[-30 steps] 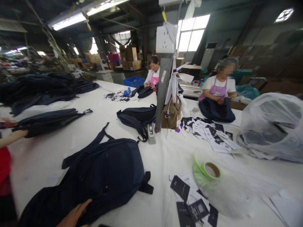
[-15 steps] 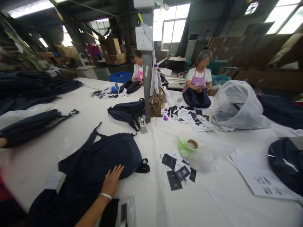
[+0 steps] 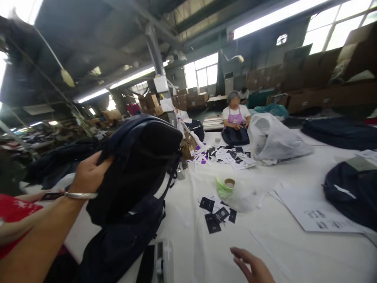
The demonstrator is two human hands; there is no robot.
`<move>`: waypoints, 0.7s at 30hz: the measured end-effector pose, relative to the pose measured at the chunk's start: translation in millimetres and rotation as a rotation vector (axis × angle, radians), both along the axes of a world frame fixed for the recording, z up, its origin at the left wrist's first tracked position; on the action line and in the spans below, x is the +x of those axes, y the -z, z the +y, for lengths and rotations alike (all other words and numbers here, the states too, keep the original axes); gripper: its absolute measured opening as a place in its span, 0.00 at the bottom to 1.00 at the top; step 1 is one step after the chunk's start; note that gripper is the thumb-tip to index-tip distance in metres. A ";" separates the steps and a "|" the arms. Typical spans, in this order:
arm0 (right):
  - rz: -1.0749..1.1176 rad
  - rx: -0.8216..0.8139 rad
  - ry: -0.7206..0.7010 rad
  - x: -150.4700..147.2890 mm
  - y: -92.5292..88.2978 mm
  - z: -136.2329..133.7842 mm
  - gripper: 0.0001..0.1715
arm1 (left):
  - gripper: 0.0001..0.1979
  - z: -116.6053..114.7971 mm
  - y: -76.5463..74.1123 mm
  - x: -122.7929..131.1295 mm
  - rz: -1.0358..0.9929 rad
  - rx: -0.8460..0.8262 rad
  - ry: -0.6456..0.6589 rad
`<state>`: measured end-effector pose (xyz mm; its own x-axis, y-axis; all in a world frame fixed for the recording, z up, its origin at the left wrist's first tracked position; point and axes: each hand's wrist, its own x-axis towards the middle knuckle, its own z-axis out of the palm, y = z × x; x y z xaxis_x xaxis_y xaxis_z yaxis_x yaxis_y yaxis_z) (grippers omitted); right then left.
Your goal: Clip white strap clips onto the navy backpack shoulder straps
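Note:
My left hand (image 3: 92, 173), with a silver bracelet at the wrist, grips the edge of a dark navy backpack (image 3: 141, 157) and holds it raised above the table. The fingertips are partly hidden behind the fabric. Under it, a second dark backpack (image 3: 123, 247) lies on the white table. My right hand (image 3: 253, 265) hovers at the bottom edge of the view, fingers apart and holding nothing. Beyond that hand, several black hang tags (image 3: 216, 216) lie in a loose pile beside a tape roll (image 3: 229, 183) in green wrapping.
A grey plastic device (image 3: 163, 261) sits at the front edge. To the right are printed sheets (image 3: 312, 208) and another dark bag (image 3: 350, 196). A clear plastic bag (image 3: 273, 137) stands behind. One co-worker (image 3: 235, 114) sits opposite; another in red (image 3: 17, 216) is at the left.
My left hand has gone from lying flat on the backpack to gripping it and lifting it up and leftward. My right hand has come into view. The camera has tilted up.

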<state>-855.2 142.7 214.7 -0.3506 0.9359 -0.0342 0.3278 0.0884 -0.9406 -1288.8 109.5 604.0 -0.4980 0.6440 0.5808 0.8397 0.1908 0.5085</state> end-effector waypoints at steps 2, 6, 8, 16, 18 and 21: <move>0.038 0.140 0.026 14.4 -29.7 25.3 0.18 | 0.19 -6.7 -24.2 40.5 -0.081 0.111 0.009; 0.080 0.534 0.350 72.7 -123.0 45.4 0.25 | 0.18 -9.6 -41.7 110.6 -0.239 0.213 0.113; 0.028 0.782 0.470 110.0 -177.6 36.2 0.31 | 0.20 -6.6 -42.5 146.1 -0.314 0.162 0.218; 0.011 0.835 0.327 230.2 -294.8 20.4 0.62 | 0.20 61.8 -62.2 345.9 0.086 -0.562 0.960; 0.097 0.560 0.284 247.3 -266.6 26.5 0.64 | 0.16 90.3 -54.7 409.5 0.242 -0.795 1.171; 0.270 0.110 0.389 264.8 -189.5 17.2 0.54 | 0.09 128.9 -20.2 497.6 0.475 -0.888 1.345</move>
